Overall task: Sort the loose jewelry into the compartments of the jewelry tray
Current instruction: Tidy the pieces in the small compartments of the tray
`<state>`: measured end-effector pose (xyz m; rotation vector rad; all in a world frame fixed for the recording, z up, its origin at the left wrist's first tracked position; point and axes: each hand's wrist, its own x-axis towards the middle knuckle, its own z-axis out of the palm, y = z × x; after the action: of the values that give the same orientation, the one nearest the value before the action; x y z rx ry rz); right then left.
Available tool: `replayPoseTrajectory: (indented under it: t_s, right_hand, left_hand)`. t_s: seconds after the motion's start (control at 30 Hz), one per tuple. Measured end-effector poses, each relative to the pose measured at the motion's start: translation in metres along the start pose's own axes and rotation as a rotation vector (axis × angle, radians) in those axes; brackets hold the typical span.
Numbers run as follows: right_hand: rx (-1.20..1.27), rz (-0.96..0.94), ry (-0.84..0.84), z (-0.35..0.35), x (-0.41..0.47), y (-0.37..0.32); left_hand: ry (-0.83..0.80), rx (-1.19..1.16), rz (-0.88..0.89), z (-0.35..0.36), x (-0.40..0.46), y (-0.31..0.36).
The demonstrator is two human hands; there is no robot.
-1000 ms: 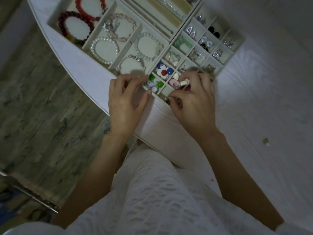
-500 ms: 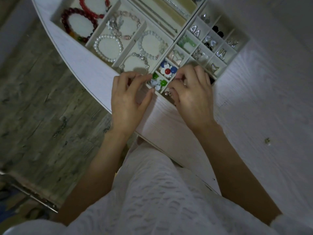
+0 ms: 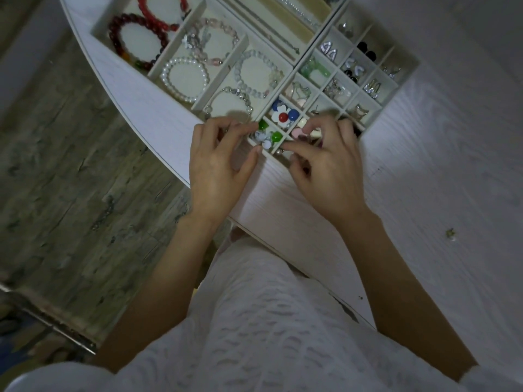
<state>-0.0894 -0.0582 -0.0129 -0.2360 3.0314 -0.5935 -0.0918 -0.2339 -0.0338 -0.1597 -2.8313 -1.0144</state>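
The cream jewelry tray [image 3: 181,38] lies on the white table, with bead bracelets in its large compartments and earrings in the small squares. My left hand [image 3: 218,168] holds the tray's near corner, fingers curled over the wall beside the green and white flower earrings [image 3: 266,135] and thumb against the outside. My right hand [image 3: 328,168] is curled over the nearest small compartments, thumb and forefinger pinching a small stud earring [image 3: 279,151], mostly hidden. Pink and cream pieces [image 3: 297,132] show just beyond its fingers. A red, white and blue flower piece [image 3: 282,116] sits one square farther.
One small loose earring [image 3: 450,233] lies on the white table [image 3: 424,165] to the right, well away from the tray. The table's curved edge runs diagonally past my left wrist, with grey wood floor [image 3: 70,165] below it. My white-clad lap fills the bottom.
My right hand slid over the pink and cream pieces, then drew back a little, uncovering them again. My left hand stayed at the tray's corner.
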Motion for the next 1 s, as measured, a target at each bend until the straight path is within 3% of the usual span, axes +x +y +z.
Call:
replayPoseTrajectory:
  t_s: [0.43,1.0]
  right_hand:
    - [-0.278,-0.172,-0.049,-0.008,0.025,-0.011]
    - [-0.030,-0.040,0.120,0.007,0.007,-0.004]
  left_hand:
    - [-0.014,0.006,-0.009,-0.001,0.000,0.001]
    - [-0.015,0.005,0.001,-0.001,0.001,-0.001]
